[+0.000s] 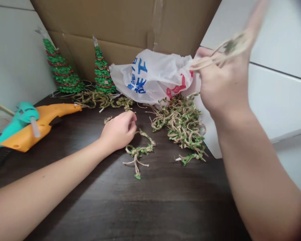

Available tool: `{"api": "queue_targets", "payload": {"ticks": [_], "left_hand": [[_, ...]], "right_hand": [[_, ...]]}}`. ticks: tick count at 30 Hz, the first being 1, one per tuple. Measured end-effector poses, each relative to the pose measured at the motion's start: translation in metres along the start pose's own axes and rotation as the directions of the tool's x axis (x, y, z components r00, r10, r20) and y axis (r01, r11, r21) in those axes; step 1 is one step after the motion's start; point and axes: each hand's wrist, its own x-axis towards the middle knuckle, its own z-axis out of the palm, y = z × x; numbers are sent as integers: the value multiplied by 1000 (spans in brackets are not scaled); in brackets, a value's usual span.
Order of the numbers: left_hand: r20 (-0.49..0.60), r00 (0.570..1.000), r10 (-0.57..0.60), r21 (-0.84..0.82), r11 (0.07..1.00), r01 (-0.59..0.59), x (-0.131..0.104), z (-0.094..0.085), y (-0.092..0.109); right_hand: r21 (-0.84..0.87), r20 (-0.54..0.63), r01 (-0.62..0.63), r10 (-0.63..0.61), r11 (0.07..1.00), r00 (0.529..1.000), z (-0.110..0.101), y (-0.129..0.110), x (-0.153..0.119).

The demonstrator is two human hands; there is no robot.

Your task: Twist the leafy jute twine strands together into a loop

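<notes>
My right hand (223, 77) is raised at the right, smeared by motion, holding a strand of leafy twine (230, 47) whose loose ends stick out to the left. Lower on the dark tabletop, my left hand (119, 130) is closed with its fingers curled; whatever they hold is hidden. Beside it lies a small ring of leafy twine (152, 146) with a knot and loose tails, its upper left part covered by the hand. A tangled pile of leafy twine (183, 124) lies between the two hands.
A white plastic bag (153, 75) with blue and red print lies behind the pile. Two small green Christmas trees (64, 73) stand at the back left, with more twine by their bases. Orange and teal glue guns (42, 117) lie left. A cardboard sheet (110, 20) rises behind.
</notes>
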Motion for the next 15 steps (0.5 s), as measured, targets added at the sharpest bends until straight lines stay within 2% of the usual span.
{"api": "queue_targets", "payload": {"ticks": [2, 5, 6, 8, 10, 12, 13, 15], "left_hand": [[7, 1000, 14, 6, 1000, -14, 0, 0, 0], [26, 999, 32, 16, 999, -33, -1, 1, 0], [33, 999, 36, 21, 999, -36, -2, 1, 0], [44, 998, 37, 34, 999, -38, -2, 1, 1], [52, 998, 30, 48, 998, -33, -3, 1, 1], [63, 998, 19, 63, 998, -23, -3, 1, 1], [71, 997, 15, 68, 997, -20, -3, 0, 1], [85, 996, 6, 75, 997, -12, -3, 0, 1]], "right_hand": [[-18, -29, -16, 16, 1000, 999, -2, -2, -5], [-34, -20, -60, 59, 998, 998, -21, 6, -3], [-46, 27, -81, 82, 996, 996, -31, 9, 1], [-91, 194, -91, 107, 992, 975, -49, 10, 7], [-89, 242, -11, 32, 996, 970, -57, 0, 8], [13, 275, 114, -113, 993, 955, -50, -20, -1], [88, 326, 174, -194, 981, 925, -41, -33, -9], [138, 500, 220, -260, 966, 826, -15, -56, -29]]}}
